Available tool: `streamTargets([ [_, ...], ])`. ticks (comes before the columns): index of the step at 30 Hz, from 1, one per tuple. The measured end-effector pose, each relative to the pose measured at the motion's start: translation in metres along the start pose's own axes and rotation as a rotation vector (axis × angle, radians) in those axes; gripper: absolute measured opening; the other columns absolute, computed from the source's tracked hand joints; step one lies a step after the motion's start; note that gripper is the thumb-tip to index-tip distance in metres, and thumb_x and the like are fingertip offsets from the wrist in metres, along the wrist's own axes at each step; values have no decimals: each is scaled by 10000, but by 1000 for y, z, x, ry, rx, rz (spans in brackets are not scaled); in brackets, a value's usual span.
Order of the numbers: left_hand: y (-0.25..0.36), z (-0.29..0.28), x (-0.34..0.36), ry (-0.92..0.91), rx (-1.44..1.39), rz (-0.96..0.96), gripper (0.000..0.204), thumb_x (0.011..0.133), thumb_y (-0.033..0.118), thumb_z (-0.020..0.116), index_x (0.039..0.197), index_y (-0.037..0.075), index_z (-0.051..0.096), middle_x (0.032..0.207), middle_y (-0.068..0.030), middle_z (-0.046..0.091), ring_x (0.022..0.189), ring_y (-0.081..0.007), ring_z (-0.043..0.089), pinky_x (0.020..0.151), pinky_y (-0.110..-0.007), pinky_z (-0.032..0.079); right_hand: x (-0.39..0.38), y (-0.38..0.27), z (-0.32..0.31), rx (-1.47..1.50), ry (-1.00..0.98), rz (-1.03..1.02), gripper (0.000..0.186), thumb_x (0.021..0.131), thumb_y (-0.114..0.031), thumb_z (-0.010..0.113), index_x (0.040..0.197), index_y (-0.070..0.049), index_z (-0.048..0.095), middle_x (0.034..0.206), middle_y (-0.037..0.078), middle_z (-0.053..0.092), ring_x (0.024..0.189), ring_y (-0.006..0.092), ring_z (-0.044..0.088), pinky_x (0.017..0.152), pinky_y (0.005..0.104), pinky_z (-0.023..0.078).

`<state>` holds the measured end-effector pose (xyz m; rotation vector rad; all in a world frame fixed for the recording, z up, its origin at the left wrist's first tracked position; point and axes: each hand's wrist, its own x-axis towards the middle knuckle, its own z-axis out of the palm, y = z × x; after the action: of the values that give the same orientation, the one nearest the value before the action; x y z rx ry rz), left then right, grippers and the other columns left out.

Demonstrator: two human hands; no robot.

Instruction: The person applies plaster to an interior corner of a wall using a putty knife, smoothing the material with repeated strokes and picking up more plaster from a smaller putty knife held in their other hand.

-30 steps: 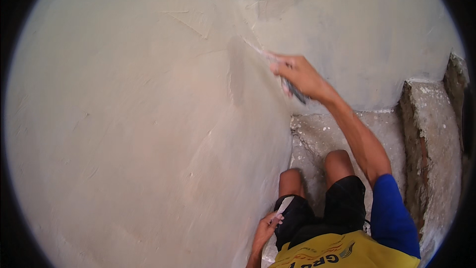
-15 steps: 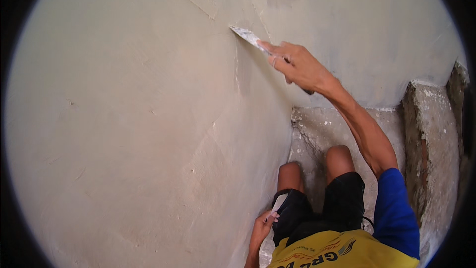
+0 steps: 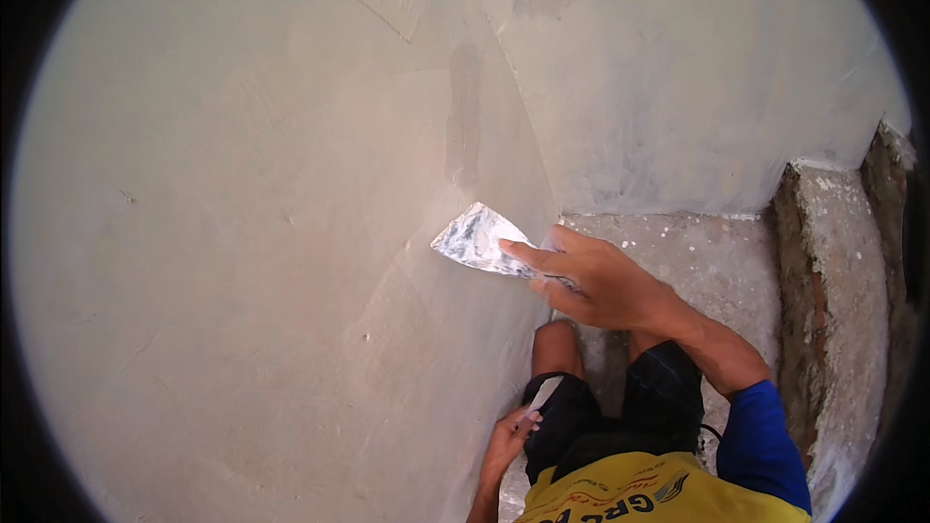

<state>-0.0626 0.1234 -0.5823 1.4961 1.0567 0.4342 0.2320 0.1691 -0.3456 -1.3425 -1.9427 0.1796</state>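
Wears a yellow shirt (image 3: 678,496) with dark and red printing at the bottom of the frame, a blue sleeve (image 3: 765,446) at the lower right, and black shorts (image 3: 664,392) just above the shirt. Clasps a narrow pale blade (image 3: 547,390) in the left grip (image 3: 505,443) at the lower centre, closed around its lower end, with the flat part slanting up and right in front of the shorts. Cannot tell the shape of the covered end. Reaches in from the lower right with the right grip (image 3: 605,281), just right of the frame's centre, clamped on a putty knife (image 3: 475,244) with most of the handle hidden. Extends the index finger onto the whitish-smeared metal face. Holds that face just left of the right grip, fanning out leftward, over the left wall (image 3: 242,232) in this view. Cannot tell contact between wide edge and wall. Shows a darker upright patch (image 3: 464,107) above the knife. Opens, beyond, onto a speckled concrete floor (image 3: 727,257), rough ledges (image 3: 852,261) at the right, and a second plastered wall (image 3: 697,87) at the upper right.
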Motion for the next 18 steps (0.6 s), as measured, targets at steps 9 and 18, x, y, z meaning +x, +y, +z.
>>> streamTargets([
  [9,5,6,-12,62,-27,8,301,991,274,573,978,1,699,804,-33,637,792,-125,563,760,-264,429,108,60,-89,464,274,171,514,929,-257,523,1393,-36,519,744,29,530,488,100,504,495,249,451],
  [18,-2,5,-11,78,-54,-35,308,994,271,566,991,-8,698,821,-44,651,794,-126,565,772,-268,428,78,31,-39,455,62,235,505,959,-261,539,1408,-34,498,725,23,522,513,99,507,517,248,457],
])
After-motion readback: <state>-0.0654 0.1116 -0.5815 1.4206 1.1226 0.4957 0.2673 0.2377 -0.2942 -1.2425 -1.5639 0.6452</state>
